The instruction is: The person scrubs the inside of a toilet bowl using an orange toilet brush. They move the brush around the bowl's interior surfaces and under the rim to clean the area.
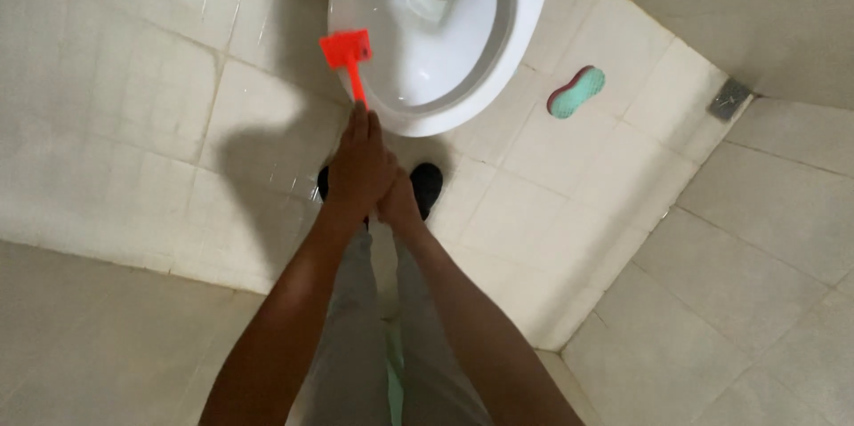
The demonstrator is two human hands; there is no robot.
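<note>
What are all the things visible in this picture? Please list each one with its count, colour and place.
toilet: one, white, top centre, bowl open
brush: one, orange-red, head over the toilet rim on the left
sponge: one, green and pink, on the floor right of the toilet
floor drain: one, grey, far right
floor: pale tiles, all around
shoes: two, black, before the toilet
left hand: on the brush handle
right hand: beside the left hand, grip unclear

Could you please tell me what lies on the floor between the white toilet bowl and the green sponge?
In the head view, only bare pale floor tile separates the white ceramic toilet bowl from the green oval sponge.
</note>
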